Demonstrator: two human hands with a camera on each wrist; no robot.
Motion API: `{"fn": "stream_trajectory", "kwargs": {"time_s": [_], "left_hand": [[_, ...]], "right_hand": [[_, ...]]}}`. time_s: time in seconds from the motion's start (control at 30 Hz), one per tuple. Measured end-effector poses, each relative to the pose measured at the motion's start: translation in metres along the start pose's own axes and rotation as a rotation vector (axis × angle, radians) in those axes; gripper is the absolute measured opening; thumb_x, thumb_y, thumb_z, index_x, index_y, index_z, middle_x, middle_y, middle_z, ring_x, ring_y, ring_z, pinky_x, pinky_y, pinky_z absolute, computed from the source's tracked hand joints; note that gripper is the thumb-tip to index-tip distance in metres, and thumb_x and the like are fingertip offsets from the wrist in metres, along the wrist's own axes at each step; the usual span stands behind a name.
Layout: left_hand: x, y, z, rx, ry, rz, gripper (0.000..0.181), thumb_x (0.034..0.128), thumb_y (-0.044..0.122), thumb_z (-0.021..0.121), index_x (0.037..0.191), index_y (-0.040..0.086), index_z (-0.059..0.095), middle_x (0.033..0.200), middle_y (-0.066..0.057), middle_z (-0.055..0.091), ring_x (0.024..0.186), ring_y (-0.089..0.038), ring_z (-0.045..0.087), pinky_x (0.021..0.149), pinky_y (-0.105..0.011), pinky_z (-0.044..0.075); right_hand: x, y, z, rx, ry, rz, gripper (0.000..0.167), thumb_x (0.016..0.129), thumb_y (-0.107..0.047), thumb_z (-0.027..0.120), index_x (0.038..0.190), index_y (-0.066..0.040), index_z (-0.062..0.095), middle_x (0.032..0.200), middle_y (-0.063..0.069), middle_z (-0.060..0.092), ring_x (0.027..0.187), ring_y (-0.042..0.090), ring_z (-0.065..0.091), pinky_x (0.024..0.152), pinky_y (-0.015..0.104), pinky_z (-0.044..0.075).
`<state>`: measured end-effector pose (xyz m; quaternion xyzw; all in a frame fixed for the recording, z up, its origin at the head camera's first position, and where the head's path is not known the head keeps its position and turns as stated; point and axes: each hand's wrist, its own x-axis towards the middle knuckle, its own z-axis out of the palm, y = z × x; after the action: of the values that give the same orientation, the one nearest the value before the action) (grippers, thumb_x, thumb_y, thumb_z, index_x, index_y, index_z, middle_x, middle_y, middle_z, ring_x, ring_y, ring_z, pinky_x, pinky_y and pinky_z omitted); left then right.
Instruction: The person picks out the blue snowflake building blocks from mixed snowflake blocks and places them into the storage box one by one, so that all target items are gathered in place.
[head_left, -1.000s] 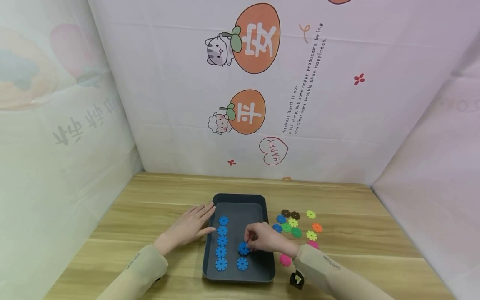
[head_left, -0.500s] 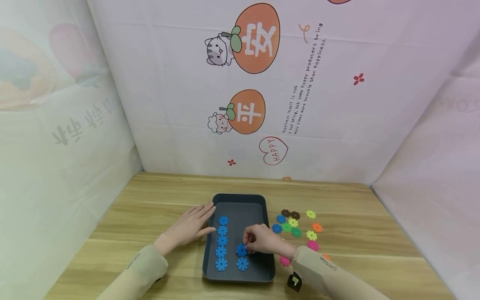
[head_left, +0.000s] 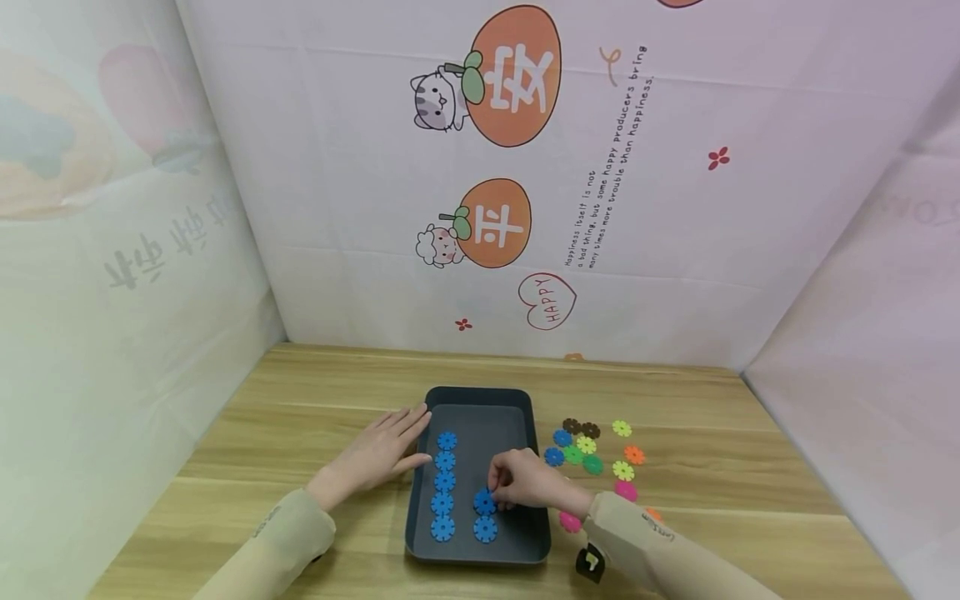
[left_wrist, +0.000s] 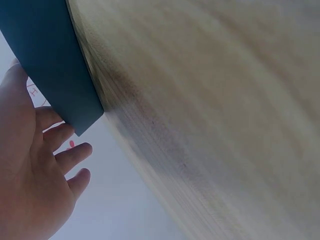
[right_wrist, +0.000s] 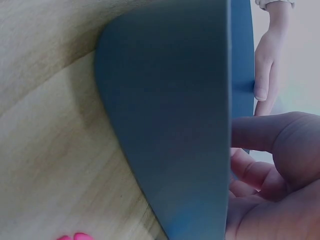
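Inside the dark grey tray (head_left: 480,429) lies a column of several blue notched discs (head_left: 444,482) along the left. My right hand (head_left: 527,477) reaches into the tray and pinches another blue disc (head_left: 483,502), just above a lower blue disc (head_left: 485,528). Whether that disc lies flat on the tray floor I cannot tell. My left hand (head_left: 382,450) rests at the tray's left rim with fingers extended; the left wrist view shows its fingers (left_wrist: 74,157) beside the outer wall (left_wrist: 50,60). In the right wrist view the tray wall (right_wrist: 165,110) hides the disc and fingertips.
Right of the tray, loose discs are scattered on the wooden table (head_left: 720,467): brown (head_left: 590,431), blue (head_left: 554,457), green (head_left: 592,465), yellow (head_left: 622,428), orange (head_left: 633,455) and pink (head_left: 626,491). A printed white cloth (head_left: 360,208) stands behind the table.
My right hand has moved the pinched blue disc slightly toward me, closer to the lower disc, and then shifted it a touch right. The left hand and tray stay put.
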<state>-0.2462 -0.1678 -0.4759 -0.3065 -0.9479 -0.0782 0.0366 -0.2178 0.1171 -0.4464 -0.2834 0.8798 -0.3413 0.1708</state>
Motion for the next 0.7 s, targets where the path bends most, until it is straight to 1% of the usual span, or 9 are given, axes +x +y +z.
{"fn": "stream_trajectory", "kwargs": {"time_s": [0.27, 0.43, 0.57, 0.7], "left_hand": [[0.0, -0.001, 0.0, 0.005, -0.003, -0.002, 0.072, 0.1015, 0.053, 0.045, 0.155, 0.007, 0.034, 0.162, -0.014, 0.032, 0.146, -0.039, 0.037, 0.12, -0.055, 0.031], [0.0, 0.0, -0.001, 0.011, -0.006, -0.002, 0.072, 0.1013, 0.054, 0.045, 0.155, 0.007, 0.033, 0.162, -0.014, 0.032, 0.146, -0.039, 0.037, 0.12, -0.054, 0.031], [0.0, 0.0, -0.002, 0.017, -0.003, -0.001, 0.072, 0.1008, 0.053, 0.046, 0.155, 0.007, 0.034, 0.162, -0.013, 0.032, 0.146, -0.038, 0.038, 0.12, -0.055, 0.032], [0.0, 0.0, -0.001, 0.011, -0.002, -0.003, 0.073, 0.1007, 0.054, 0.046, 0.155, 0.008, 0.033, 0.162, -0.013, 0.031, 0.146, -0.038, 0.038, 0.12, -0.055, 0.031]], "right_hand": [[0.0, 0.0, -0.001, -0.032, 0.002, 0.001, 0.011, 0.084, 0.003, 0.073, 0.08, -0.002, 0.065, 0.073, 0.008, 0.07, 0.061, 0.019, 0.068, 0.051, 0.018, 0.053], [-0.002, -0.001, -0.006, -0.035, 0.013, -0.004, 0.011, 0.084, 0.002, 0.074, 0.081, -0.001, 0.065, 0.074, 0.009, 0.07, 0.06, 0.017, 0.068, 0.052, 0.019, 0.053], [-0.004, -0.002, -0.016, -0.011, 0.026, -0.003, 0.01, 0.085, 0.001, 0.073, 0.082, -0.001, 0.064, 0.075, 0.009, 0.069, 0.062, 0.015, 0.068, 0.055, 0.02, 0.056], [-0.007, 0.0, -0.033, -0.003, 0.068, 0.003, 0.008, 0.088, -0.001, 0.071, 0.085, -0.002, 0.063, 0.079, 0.009, 0.069, 0.065, 0.012, 0.067, 0.057, 0.021, 0.057]]}}
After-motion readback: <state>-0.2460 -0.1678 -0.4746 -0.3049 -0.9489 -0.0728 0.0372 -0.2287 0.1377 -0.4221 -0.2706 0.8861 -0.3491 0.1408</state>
